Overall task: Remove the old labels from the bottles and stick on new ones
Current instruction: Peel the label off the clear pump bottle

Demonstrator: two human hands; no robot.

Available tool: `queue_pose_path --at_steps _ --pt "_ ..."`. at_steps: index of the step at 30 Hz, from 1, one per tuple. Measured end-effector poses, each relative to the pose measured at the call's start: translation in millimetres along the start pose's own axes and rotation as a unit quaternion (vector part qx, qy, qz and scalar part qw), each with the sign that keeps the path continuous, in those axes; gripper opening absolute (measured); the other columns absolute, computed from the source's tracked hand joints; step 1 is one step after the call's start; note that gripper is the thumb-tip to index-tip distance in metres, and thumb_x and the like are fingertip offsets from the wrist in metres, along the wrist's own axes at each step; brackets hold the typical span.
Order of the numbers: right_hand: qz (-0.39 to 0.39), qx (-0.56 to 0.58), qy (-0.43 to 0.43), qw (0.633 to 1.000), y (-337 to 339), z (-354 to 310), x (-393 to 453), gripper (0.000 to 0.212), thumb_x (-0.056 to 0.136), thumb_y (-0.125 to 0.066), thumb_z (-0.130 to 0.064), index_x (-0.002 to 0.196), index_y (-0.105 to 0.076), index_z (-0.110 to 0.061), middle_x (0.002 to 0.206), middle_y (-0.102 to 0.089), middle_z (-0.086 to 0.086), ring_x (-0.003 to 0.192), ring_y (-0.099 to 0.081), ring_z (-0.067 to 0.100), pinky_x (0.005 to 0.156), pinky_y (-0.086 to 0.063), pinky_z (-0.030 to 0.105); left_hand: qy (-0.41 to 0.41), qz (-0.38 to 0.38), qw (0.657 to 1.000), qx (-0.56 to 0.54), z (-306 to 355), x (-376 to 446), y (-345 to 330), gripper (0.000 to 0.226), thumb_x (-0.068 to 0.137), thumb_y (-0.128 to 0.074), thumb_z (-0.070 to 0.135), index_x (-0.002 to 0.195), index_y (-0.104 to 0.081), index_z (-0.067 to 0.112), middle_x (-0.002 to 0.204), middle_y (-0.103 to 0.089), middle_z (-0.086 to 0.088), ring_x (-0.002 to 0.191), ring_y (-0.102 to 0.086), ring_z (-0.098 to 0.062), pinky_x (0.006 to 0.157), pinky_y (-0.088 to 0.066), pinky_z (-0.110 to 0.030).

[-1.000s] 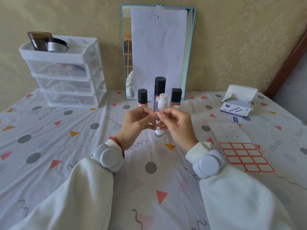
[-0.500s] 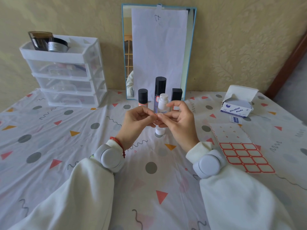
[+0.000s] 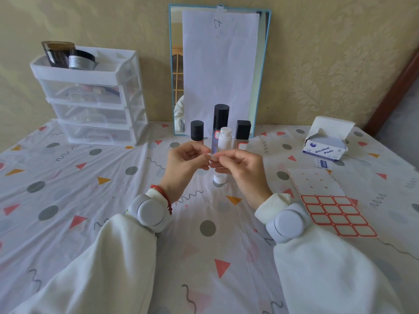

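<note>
A small white bottle (image 3: 224, 141) stands upright on the table, its middle hidden behind my fingers. My left hand (image 3: 184, 163) and my right hand (image 3: 243, 169) meet in front of it. Their fingertips pinch a small red-edged label (image 3: 212, 156) between them. Whether the label touches the bottle I cannot tell. Behind stand three black-capped bottles: a short one (image 3: 196, 132), a tall one (image 3: 221, 120) and a square-capped one (image 3: 243, 133) that carries a red-edged label. The sheet of red-bordered labels (image 3: 337, 215) lies to the right of my right wrist.
An open box of alcohol pads (image 3: 326, 145) sits at the far right with a loose sachet (image 3: 323, 163) beside it. A white drawer unit (image 3: 90, 103) holding jars stands at the back left. A mirror covered with paper (image 3: 220, 69) leans on the wall.
My right hand's raised fingers have curled down over the label. Both hands stay in front of the white bottle, shifted only slightly.
</note>
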State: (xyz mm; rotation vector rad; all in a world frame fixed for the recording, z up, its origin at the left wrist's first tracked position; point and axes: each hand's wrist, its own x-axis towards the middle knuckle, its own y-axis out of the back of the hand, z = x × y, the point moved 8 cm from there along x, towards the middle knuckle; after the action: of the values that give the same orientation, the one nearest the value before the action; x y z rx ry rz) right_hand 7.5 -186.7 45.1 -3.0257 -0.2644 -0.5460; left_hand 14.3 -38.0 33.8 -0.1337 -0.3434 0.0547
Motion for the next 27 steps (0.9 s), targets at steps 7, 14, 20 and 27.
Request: queue_pose_path --at_steps 7,14,20,27 --pt "0.024 0.014 -0.019 0.999 3.2 4.0 1.7 0.034 0.078 -0.077 -0.007 0.106 -0.059 -0.012 0.087 -0.075 0.008 0.082 -0.073 0.023 0.078 -0.058 0.031 -0.012 -0.026 1.0 0.001 2.7 -2.1 -5.2 0.015 0.081 -0.069 0.0 0.073 -0.069 0.012 0.07 -0.068 -0.003 0.065 -0.064 -0.015 0.064 -0.053 -0.023" --pt "0.058 0.004 0.003 0.998 8.2 2.6 1.8 0.02 0.077 -0.078 -0.006 0.092 -0.067 -0.013 0.081 -0.075 0.003 0.075 -0.072 0.017 0.07 -0.056 0.022 0.006 -0.049 0.999 0.011 -1.1 -1.9 -8.1 0.016 0.079 -0.069 0.003 0.089 -0.074 0.014 0.074 -0.07 -0.006 0.066 -0.065 -0.016 0.067 -0.053 -0.026" --pt "0.056 -0.041 0.017 0.997 8.0 1.3 2.3 0.02 0.077 -0.08 -0.012 0.091 -0.067 -0.011 0.078 -0.074 0.001 0.074 -0.072 0.015 0.071 -0.056 0.023 -0.006 -0.035 0.999 0.016 0.9 -2.8 -5.8 0.007 0.081 -0.07 0.0 0.077 -0.07 0.005 0.071 -0.07 -0.009 0.063 -0.065 -0.02 0.064 -0.054 -0.029" --pt "0.051 -0.036 0.011 0.998 7.7 3.7 2.2 0.019 0.072 -0.082 -0.011 0.085 -0.069 -0.011 0.08 -0.074 0.003 0.074 -0.071 0.015 0.072 -0.056 0.023 -0.011 -0.033 0.999 0.01 -0.9 -2.4 -6.6 0.021 0.084 -0.061 -0.006 0.075 -0.068 0.012 0.068 -0.068 -0.006 0.06 -0.064 -0.02 0.063 -0.054 -0.029"
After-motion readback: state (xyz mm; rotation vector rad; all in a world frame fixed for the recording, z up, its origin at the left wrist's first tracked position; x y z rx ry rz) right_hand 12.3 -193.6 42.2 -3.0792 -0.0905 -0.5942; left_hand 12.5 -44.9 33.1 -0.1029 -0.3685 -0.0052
